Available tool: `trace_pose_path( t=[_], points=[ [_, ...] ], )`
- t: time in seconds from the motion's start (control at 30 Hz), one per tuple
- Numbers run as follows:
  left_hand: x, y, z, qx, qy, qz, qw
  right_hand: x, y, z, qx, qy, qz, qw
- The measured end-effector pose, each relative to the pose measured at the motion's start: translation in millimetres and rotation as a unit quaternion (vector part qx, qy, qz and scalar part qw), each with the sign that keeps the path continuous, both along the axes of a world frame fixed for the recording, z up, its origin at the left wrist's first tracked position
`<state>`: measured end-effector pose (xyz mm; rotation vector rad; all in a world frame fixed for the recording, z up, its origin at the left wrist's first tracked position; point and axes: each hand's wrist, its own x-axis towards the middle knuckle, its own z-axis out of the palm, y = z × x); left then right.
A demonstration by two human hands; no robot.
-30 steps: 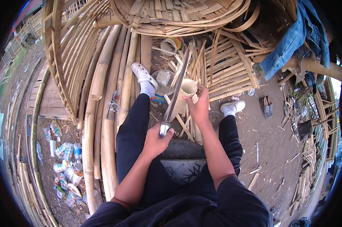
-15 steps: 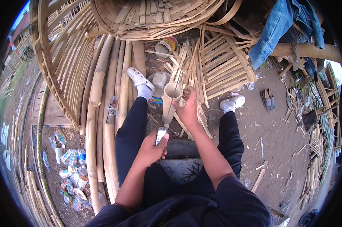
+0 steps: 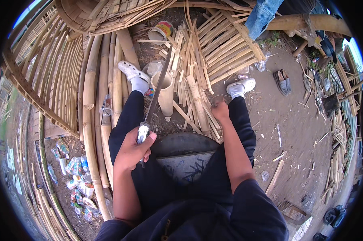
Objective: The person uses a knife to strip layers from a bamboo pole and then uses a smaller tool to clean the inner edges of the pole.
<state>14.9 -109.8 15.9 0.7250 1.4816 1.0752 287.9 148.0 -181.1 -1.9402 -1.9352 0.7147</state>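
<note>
My left hand [image 3: 133, 148] is wrapped around the pale handle of a long knife [image 3: 157, 87], whose dark blade slants up and away. Partly behind that blade stands a hollow bamboo tube [image 3: 166, 101], its open end up. My right hand [image 3: 221, 111] is apart from the tube, beside my right knee and the split bamboo. Its fingers are curled, and anything inside them is hidden or too small to name. A thicker bamboo piece [image 3: 197, 101] lies among the split strips [image 3: 182, 60] between my feet.
Long bamboo poles [image 3: 89, 104] lie along my left, near plastic litter [image 3: 79, 180]. Woven basketwork [image 3: 101, 16] and a slatted bamboo panel [image 3: 229, 42] are ahead. A rounded dark-edged block [image 3: 185, 146] sits between my thighs. Slip-on shoes [image 3: 283, 82] rest at right.
My right hand has left the bamboo tube and moved right, toward my knee. My left hand, still on the knife, has shifted left. The view has turned slightly.
</note>
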Motion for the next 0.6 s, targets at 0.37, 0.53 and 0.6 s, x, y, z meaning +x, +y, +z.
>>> trace_pose_path(
  t=[0.37, 0.53, 0.6],
  points=[
    [4.2, 22.6, 12.9, -0.023, 0.019, 0.009, 1.0, -22.1, 33.7, -67.9, -0.072, -0.028, 0.067, 0.995],
    [10.8, 25.4, 13.9, -0.026, 0.033, 0.01, 0.999, -36.7, 27.4, -90.8, -0.145, -0.036, 0.024, 0.988],
    [18.4, 30.3, 12.3, -0.02, 0.047, 0.012, 0.999, -24.5, 22.8, -118.6, -0.195, -0.079, -0.013, 0.978]
  ],
)
